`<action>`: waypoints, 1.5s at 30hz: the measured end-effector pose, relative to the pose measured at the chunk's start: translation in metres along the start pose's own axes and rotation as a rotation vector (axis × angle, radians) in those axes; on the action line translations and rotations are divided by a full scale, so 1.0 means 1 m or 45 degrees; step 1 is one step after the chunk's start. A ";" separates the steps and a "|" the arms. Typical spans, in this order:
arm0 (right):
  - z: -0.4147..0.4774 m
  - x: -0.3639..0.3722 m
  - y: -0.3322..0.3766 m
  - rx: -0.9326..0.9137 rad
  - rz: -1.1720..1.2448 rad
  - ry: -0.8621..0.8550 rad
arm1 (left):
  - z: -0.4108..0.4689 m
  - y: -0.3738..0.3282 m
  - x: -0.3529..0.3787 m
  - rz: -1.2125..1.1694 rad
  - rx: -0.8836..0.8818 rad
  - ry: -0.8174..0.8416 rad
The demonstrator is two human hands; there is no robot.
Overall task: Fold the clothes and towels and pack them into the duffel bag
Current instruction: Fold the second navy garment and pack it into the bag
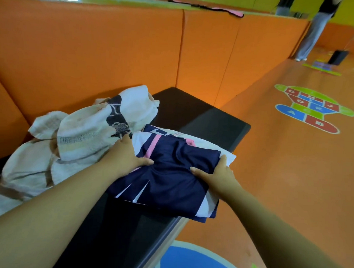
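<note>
– Left hand (127,154): we log it clamped on the left edge of the folded navy garment (170,179), with the thumb laid on top and the other fingers mostly hidden at the edge.
– Right hand (216,175)?
– We give it the same entry. It grips the garment's right edge, thumb on the navy cloth, fingers curled at the white border.
– Where do we file the garment?
– We place it flat on the black bench (208,119), its near corner hanging past the bench's front edge. Colours: navy, white panels, one pink stripe.
– Other stock?
– We count one heap of crumpled white towels (81,142) with brown and dark print. It lies on the bench just left of the garment, touching the left hand. An orange padded wall (94,50) stands behind, and a hopscotch floor marking (311,108) lies well to the right. A standing person's legs (312,36) show far off.
</note>
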State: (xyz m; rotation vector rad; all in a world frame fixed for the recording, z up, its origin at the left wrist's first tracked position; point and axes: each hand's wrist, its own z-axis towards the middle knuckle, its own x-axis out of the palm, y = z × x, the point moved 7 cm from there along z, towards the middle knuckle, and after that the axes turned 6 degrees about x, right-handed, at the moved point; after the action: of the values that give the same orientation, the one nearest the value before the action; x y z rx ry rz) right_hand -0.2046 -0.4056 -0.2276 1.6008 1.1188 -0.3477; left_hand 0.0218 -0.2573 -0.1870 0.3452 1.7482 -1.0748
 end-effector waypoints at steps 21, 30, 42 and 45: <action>-0.038 -0.018 0.011 0.012 0.027 0.008 | -0.066 0.007 0.002 -0.327 -0.265 -0.048; -0.113 0.009 0.070 -0.301 -0.230 0.200 | -0.156 0.029 -0.037 -0.281 -0.331 -0.211; -0.192 0.056 0.131 -0.777 -0.227 0.489 | -0.228 0.036 -0.064 -0.694 -0.342 -0.132; -0.214 0.065 0.126 -0.708 -0.052 0.899 | -0.229 0.033 -0.063 -0.852 -0.382 -0.133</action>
State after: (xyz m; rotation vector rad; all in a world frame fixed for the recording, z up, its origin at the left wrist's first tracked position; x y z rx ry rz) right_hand -0.1392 -0.1808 -0.1219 1.2087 1.6003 0.5160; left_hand -0.0675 -0.0427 -0.1286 -0.5112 1.9419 -1.2279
